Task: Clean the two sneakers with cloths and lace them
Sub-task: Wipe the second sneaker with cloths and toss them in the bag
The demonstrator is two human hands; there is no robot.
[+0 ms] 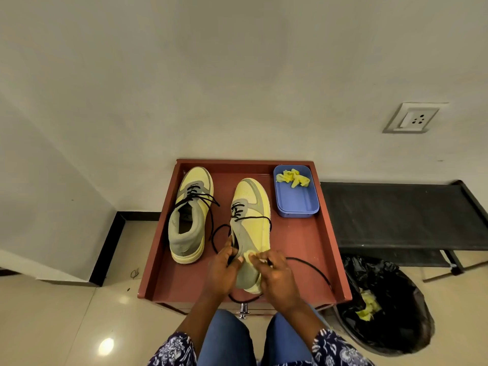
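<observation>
Two sneakers [190,215] [250,225], one black lace [314,268] pinched by two hands [224,270] [277,276]

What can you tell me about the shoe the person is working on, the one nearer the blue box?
The right sneaker is pale yellow with grey-green panels and a yellow sole, looking like suede or mesh. It lies on the red-brown tray, toe toward the wall, tilted onto its side. A black lace is threaded through only the front eyelets, its ends trailing loose. The left hand and right hand hold it at the heel, each pinching the lace.
</observation>
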